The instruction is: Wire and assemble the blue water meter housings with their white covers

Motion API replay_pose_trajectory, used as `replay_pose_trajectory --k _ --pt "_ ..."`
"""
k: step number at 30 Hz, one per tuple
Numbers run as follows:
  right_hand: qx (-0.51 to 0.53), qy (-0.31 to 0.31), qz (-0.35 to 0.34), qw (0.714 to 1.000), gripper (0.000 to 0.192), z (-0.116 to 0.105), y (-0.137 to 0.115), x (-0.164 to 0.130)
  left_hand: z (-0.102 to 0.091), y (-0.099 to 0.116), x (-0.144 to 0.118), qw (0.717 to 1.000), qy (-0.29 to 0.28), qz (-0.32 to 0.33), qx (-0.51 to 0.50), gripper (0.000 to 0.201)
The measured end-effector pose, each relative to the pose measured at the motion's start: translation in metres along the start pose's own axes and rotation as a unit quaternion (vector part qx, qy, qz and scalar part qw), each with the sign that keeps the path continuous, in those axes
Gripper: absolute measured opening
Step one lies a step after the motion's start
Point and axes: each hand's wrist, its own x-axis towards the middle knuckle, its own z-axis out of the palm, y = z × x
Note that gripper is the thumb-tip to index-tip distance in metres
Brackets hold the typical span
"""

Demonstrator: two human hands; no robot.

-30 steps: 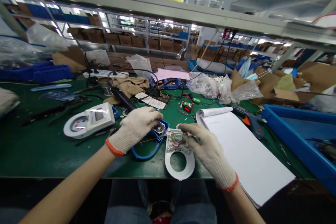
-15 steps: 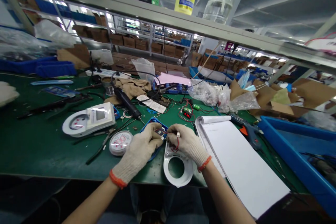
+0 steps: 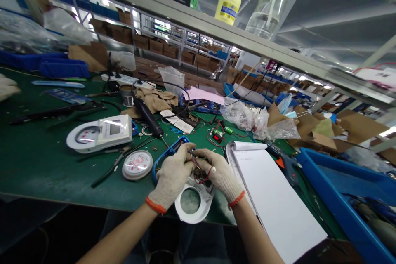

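Observation:
Both my hands wear white knit gloves with orange cuffs. My left hand (image 3: 175, 176) is closed, its thumb and fingertips pinching thin coloured wires (image 3: 192, 157) over the casings. Close beside it, my right hand (image 3: 220, 173) has its fingers bent together on the same wires. A red wire with a small white connector (image 3: 213, 170) loops over the right fingers. Beneath the hands lies a white ring-ended casing half (image 3: 178, 205), its inner parts partly covered. The blue casing half (image 3: 155, 164) sits behind the left hand, mostly hidden by it.
Left of the hands are a round white dial piece (image 3: 137, 165), an assembled white meter (image 3: 100, 134) and a black electric screwdriver (image 3: 148, 117). To the right lie a notepad (image 3: 272, 189), a blue-black power tool (image 3: 286, 165) and a blue bin (image 3: 337, 189). A shelf (image 3: 198, 20) spans above.
The white casing half has shifted left, up against the blue half. My hands have come closer together over the wires, and the camera view has tilted slightly.

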Motion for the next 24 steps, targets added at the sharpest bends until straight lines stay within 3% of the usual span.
replay_pose_trajectory --k 3,6,9,13,18,24 --pt "-0.035 0.039 -0.007 0.999 0.022 0.004 0.005 0.004 -0.007 -0.003 -0.002 1.000 0.009 0.003 -0.016 0.043" --pt "-0.063 0.124 -0.017 0.990 0.022 0.000 0.008 0.006 -0.023 -0.001 -0.001 0.999 0.038 0.022 -0.015 0.031" --pt "-0.075 0.178 -0.048 0.980 0.023 -0.006 0.003 0.007 -0.038 0.008 0.009 0.996 0.060 0.061 -0.012 0.033" --pt "-0.035 0.182 -0.074 0.980 0.021 -0.009 -0.013 0.005 -0.040 0.020 0.029 0.991 0.001 0.127 -0.046 0.027" --pt "0.111 0.261 0.058 0.957 0.033 -0.023 -0.015 -0.027 -0.043 0.012 0.037 0.987 -0.010 0.119 -0.110 0.029" --pt "0.069 0.198 0.200 0.957 0.043 -0.032 0.002 -0.089 -0.051 -0.007 0.031 0.982 -0.071 0.130 -0.119 0.034"
